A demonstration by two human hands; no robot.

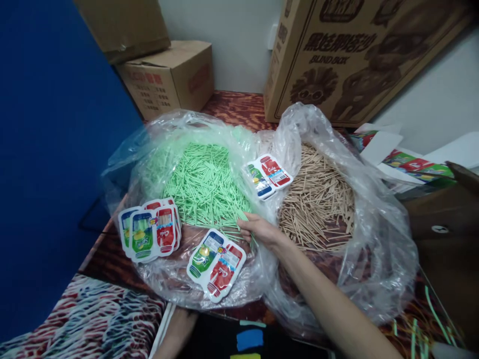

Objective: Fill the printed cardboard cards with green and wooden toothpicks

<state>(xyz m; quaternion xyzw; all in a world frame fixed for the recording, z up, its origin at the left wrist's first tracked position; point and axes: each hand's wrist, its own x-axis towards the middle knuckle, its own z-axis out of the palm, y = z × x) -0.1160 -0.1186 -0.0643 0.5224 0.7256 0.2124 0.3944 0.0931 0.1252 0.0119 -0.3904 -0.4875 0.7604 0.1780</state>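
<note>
My right hand [260, 230] is closed in a pinch on a few thin green sticks, at the near right edge of a heap of green sticks [205, 184] in a clear plastic bag. My left hand [181, 321] is low at the table's front edge, its fingers hidden. Between the hands lies a flat bottle-shaped pack [217, 264] with a green Sprite side and a red Cola side. Similar packs [149, 232] are stacked at the left, and another such pack [268, 177] rests between the two bags. Thin brown sticks [318, 199] fill the right bag.
Cardboard boxes [168, 77] stand at the back left, and a large printed carton [337, 55] at the back right. A blue panel [56, 149] borders the left side. Many packed sheets [86, 319] lie lower left. An open carton [441, 214] with printed packaging is at right.
</note>
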